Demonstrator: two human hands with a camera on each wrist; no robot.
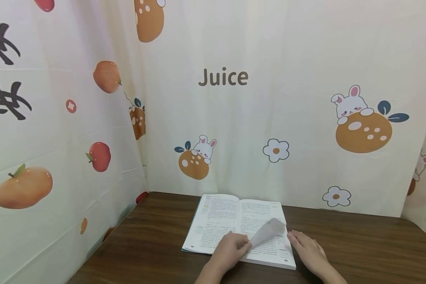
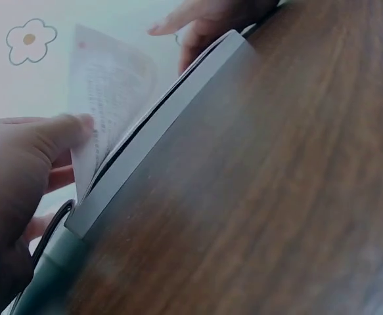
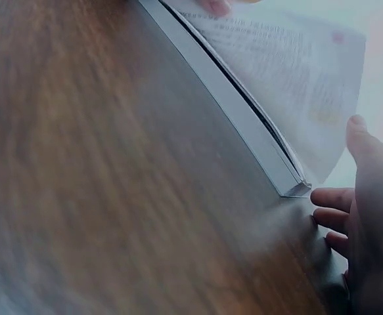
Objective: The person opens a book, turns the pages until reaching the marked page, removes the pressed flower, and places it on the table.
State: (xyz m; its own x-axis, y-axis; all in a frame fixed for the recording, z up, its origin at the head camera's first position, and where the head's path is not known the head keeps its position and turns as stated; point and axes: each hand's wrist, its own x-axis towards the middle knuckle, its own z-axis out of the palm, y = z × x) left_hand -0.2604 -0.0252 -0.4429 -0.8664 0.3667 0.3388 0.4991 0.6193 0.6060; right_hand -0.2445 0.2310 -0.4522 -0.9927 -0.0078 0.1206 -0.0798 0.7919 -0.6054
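An open book (image 1: 218, 219) with printed text lies on the table. My left hand (image 1: 230, 248) is over its lower middle and pinches a page (image 1: 268, 232) between thumb and fingers. The page is lifted and curls upward over the right half of the book. In the left wrist view, the raised page (image 2: 109, 85) stands up from the thick block of leaves. Beside the book's right edge is my right hand (image 1: 309, 251), fingers extended and holding nothing. In the right wrist view its fingers (image 3: 334, 198) are close to the book's corner.
The dark wood-grain table (image 1: 142, 232) spreads around the book. Behind it hangs a pale curtain (image 1: 241, 114) printed with fruit, rabbits and flowers, and another printed curtain (image 1: 64, 130) runs along the left side.
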